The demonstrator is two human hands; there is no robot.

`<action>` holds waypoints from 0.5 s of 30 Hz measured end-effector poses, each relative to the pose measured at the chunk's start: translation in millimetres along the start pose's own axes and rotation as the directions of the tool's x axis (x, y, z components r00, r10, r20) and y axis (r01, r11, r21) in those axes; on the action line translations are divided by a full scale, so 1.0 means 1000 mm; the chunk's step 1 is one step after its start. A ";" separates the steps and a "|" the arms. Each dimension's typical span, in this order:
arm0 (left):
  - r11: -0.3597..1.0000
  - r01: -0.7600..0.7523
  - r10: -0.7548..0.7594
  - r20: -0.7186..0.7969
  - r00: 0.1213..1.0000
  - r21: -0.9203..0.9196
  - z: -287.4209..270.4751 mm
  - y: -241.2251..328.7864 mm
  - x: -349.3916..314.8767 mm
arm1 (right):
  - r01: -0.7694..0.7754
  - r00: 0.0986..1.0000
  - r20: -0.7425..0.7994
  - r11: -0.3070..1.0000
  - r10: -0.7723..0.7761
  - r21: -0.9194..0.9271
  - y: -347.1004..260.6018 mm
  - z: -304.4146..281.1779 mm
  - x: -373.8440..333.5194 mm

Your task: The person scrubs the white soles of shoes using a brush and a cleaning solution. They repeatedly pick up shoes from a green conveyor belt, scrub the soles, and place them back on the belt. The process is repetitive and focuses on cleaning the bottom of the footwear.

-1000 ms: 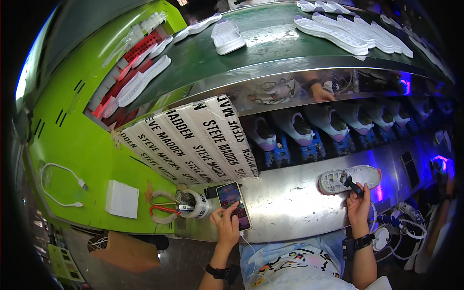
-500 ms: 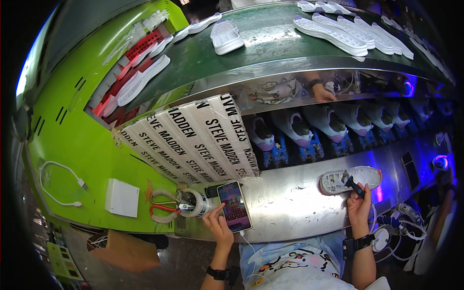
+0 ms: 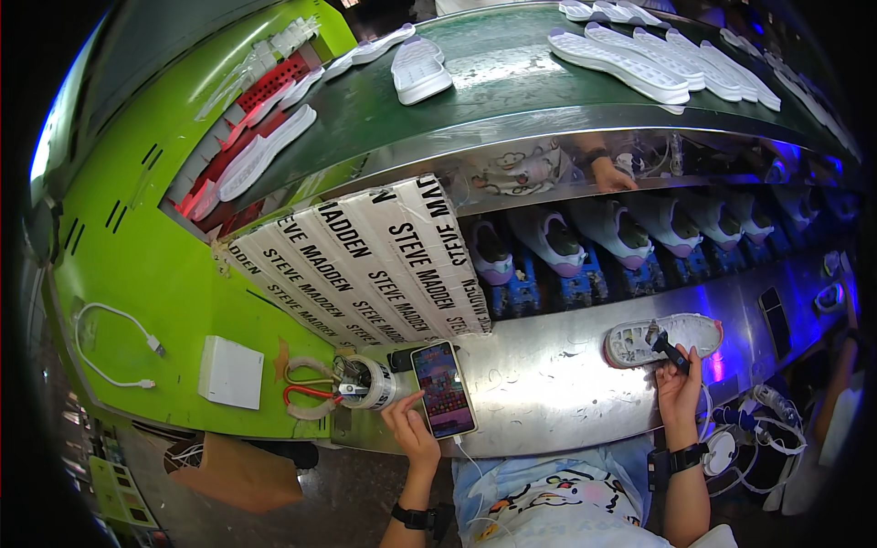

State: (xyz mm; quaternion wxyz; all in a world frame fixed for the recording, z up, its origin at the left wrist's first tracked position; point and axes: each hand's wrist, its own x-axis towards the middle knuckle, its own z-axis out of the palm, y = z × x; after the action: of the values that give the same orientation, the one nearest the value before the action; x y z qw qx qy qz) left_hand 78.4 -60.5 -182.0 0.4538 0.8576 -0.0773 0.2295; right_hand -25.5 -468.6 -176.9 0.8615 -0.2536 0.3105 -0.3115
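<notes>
A phone [image 3: 445, 391] with a colourful grid on its screen lies tilted on the metal ledge. At its left edge is my left hand [image 3: 413, 433], fingers stretched out and the index fingertip close to the screen. My right hand [image 3: 678, 395] grips a small black-handled tool [image 3: 670, 351], whose head rests over a white shoe sole [image 3: 665, 340]. The tool's exact kind cannot be made out. That sole lies flat on the ledge, studded side up. Left of the phone stands a white tape roll [image 3: 373, 384] with scissors [image 3: 306, 393] beside it.
Above the ledge, several shoe uppers [image 3: 630, 239] stand in a row on blue holders. A green conveyor [image 3: 512, 68] farther back carries several white soles [image 3: 630, 66]. A printed cardboard sheet [image 3: 365, 265] leans at the middle left. White box [image 3: 230, 371] and cable [image 3: 114, 320] lie left.
The soles on the conveyor and the row of uppers have shifted slightly left. My left fingers have drawn slightly down and left at the phone's edge. My right hand stays put with the tool.
</notes>
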 end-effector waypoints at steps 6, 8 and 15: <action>1.000 0.003 -0.003 -0.002 1.000 0.001 0.000 0.002 0.001 | -0.025 1.000 0.018 1.000 0.026 -0.008 -0.002 0.001 -0.001; 1.000 -0.003 0.003 -0.002 1.000 0.012 0.000 0.002 0.001 | -0.042 0.999 0.031 0.999 0.042 0.001 -0.002 -0.001 0.000; 1.000 -0.004 0.004 -0.017 1.000 -0.008 0.002 0.004 0.002 | -0.043 0.999 0.018 0.999 0.043 0.009 -0.002 -0.003 0.000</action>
State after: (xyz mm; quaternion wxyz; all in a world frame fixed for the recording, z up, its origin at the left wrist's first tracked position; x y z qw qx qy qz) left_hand 79.3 -64.1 -179.2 0.4573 0.8536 -0.0760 0.2375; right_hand -28.2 -470.7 -177.2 0.8718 -0.2455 0.3069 -0.2923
